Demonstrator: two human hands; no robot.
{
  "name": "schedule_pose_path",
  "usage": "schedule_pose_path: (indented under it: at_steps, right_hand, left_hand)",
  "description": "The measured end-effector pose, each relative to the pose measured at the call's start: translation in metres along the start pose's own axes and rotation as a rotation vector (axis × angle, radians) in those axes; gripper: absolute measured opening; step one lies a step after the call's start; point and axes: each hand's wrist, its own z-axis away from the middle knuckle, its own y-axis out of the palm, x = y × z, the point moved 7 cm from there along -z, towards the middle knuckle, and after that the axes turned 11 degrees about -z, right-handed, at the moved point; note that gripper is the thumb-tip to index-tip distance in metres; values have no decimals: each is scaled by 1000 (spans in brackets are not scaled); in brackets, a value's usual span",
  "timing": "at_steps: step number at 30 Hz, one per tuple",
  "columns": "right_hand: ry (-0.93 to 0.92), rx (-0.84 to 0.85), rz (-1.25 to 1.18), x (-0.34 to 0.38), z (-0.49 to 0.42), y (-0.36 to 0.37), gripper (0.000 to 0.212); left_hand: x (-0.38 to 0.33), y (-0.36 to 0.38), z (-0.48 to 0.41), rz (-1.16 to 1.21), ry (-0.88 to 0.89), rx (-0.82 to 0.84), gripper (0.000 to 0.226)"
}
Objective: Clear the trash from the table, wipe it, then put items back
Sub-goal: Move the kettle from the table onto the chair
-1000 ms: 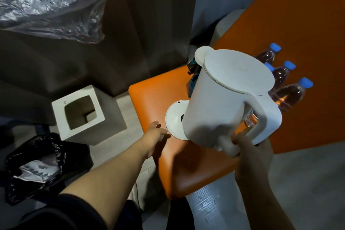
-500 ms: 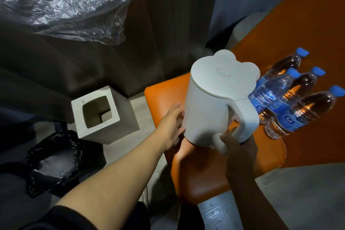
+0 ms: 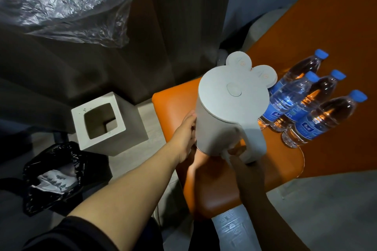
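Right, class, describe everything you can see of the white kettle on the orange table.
The kettle is white and matte, plastic by its look, with a flat closed lid bearing an oval button and a loop handle facing the viewer. It is upright near a corner of the orange table. The left hand rests flat against its side; the right hand grips the handle low down.

Hidden behind kettle [image 3: 228, 120]: left grip [image 3: 186, 136] fingertips; right grip [image 3: 242, 161] in deep shadow, partly behind handle. Right edge cuts off bench [image 3: 281, 169]. Label txt on 4 bottles [image 3: 318, 124] too small.
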Motion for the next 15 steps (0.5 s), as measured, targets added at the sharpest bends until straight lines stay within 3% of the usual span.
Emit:
schedule_pose_path:
  at_steps: [5,9,15]
  right_hand:
    - [56,22,27,-3,2,-5,16]
    - [67,29,23,-7,3,-11,39]
    - [-30,86,165,2,6,-5,22]
  left_hand:
    - [-3,5,8,-35,33,13,40]
    - [2,7,13,-75,39,30,36]
    - [11,3,21,-22,-13,18,34]
